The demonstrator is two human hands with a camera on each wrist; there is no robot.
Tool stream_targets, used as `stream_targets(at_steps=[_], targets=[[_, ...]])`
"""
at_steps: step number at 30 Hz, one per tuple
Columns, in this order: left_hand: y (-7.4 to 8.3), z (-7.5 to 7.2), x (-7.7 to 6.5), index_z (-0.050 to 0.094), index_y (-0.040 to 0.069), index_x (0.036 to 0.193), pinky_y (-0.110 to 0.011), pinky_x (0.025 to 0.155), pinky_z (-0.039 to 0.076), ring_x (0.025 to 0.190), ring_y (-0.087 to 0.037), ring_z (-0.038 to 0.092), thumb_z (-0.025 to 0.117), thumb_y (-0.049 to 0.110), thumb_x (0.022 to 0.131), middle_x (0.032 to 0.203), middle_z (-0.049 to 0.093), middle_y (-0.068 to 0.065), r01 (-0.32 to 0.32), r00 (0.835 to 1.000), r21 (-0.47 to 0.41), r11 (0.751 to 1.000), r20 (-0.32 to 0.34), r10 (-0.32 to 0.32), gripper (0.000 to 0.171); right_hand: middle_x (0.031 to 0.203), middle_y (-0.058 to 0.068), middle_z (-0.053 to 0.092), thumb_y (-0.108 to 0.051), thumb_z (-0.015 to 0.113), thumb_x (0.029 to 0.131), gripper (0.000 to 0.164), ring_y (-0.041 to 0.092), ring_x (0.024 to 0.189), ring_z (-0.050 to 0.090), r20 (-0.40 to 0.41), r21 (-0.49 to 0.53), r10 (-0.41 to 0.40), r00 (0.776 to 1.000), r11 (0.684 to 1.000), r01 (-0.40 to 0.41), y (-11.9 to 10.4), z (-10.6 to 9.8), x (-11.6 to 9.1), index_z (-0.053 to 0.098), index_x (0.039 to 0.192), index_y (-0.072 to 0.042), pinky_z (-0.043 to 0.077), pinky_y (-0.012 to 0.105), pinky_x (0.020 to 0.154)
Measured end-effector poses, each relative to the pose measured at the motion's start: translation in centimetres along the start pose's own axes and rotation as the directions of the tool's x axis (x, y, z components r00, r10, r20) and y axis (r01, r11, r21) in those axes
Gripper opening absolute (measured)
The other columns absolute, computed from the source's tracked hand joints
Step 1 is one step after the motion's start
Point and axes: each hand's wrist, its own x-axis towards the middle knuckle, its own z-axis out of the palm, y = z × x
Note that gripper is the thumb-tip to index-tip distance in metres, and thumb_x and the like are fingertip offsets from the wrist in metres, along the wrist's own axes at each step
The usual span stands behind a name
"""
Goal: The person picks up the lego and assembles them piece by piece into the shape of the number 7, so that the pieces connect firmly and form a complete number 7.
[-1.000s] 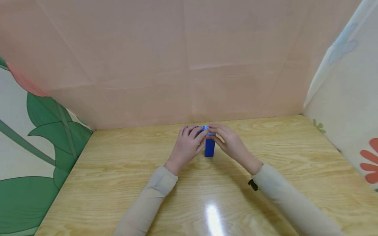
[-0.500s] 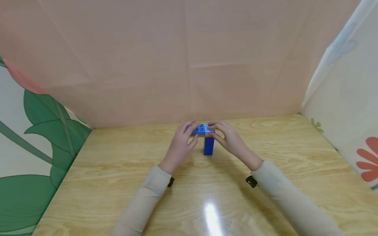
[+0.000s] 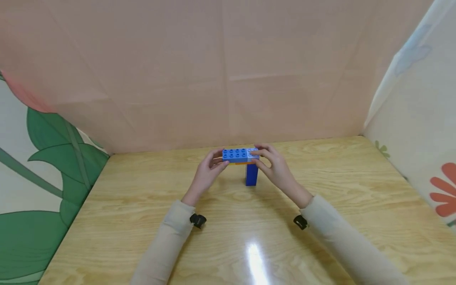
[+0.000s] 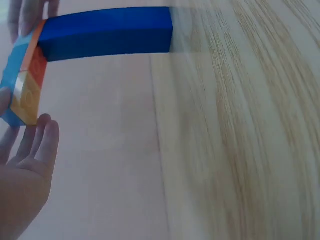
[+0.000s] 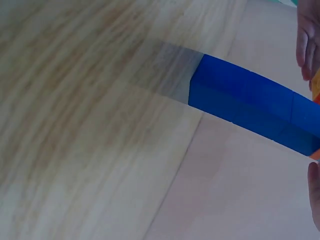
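Observation:
A column of dark blue toy building bricks (image 3: 251,176) stands upright on the wooden table. On top of it lie an orange brick (image 4: 35,65) and a yellow brick (image 4: 29,102), which juts out leftward beyond the column. Over these sit a long blue studded brick (image 3: 234,159) and, to its right, a light blue brick (image 3: 250,159). My left hand (image 3: 204,173) holds the left end of the long brick between thumb and fingers. With thumb and fingertips, my right hand (image 3: 278,170) pinches the light blue brick above the column.
The wooden table (image 3: 142,190) reaches back to a pinkish sheet (image 3: 224,79). Printed panels with a green plant (image 3: 82,162) and a red flower (image 3: 445,194) border it at left and right. Dark wrist devices (image 3: 198,221) show below both sleeves.
My left hand has drawn back leftward from over the top bricks to the long brick's left end, uncovering its studs. My right hand stays at the light blue brick.

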Motion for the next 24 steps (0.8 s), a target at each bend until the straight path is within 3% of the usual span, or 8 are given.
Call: stream_targets(at_steps=[10, 16, 24], targets=[[-0.3, -0.3, 0.0, 0.045, 0.015, 0.141, -0.041, 0.103, 0.048, 0.127, -0.028, 0.051, 0.06, 0.019, 0.094, 0.139, 0.051, -0.012, 0.025, 0.999, -0.052, 0.998, 0.033, -0.023, 0.049, 0.118, 0.024, 0.061, 0.006, 0.068, 0.082, 0.027, 0.034, 0.1, 0.063, -0.024, 0.011, -0.021, 1.0, 1.0, 0.021, 0.3, 0.4, -0.5, 0.067, 0.108, 0.001, 0.056, 0.045, 0.076], [-0.3, -0.4, 0.1, 0.045, 0.012, 0.141, -0.041, 0.104, 0.048, 0.128, -0.028, 0.051, 0.06, 0.016, 0.094, 0.139, 0.052, -0.012, 0.024, 0.999, -0.055, 0.998, 0.035, -0.022, 0.049, 0.122, 0.024, 0.058, 0.008, 0.066, 0.082, 0.037, 0.036, 0.105, 0.061, -0.009, 0.056, -0.004, 1.0, 0.998, 0.005, 0.6, 0.4, -0.9, 0.06, 0.118, 0.004, 0.058, 0.042, 0.078], [-0.1, -0.3, 0.1, 0.044, 0.009, 0.142, -0.037, 0.104, 0.047, 0.132, -0.026, 0.049, 0.059, 0.016, 0.095, 0.141, 0.051, -0.013, 0.006, 1.0, -0.064, 0.998, 0.021, -0.005, 0.049, 0.131, 0.029, 0.053, 0.004, 0.063, 0.087, 0.051, 0.046, 0.112, 0.06, 0.037, 0.186, 0.159, 0.987, 0.969, -0.163, 0.9, 0.6, -1.3, 0.046, 0.135, 0.006, 0.056, 0.048, 0.083]])
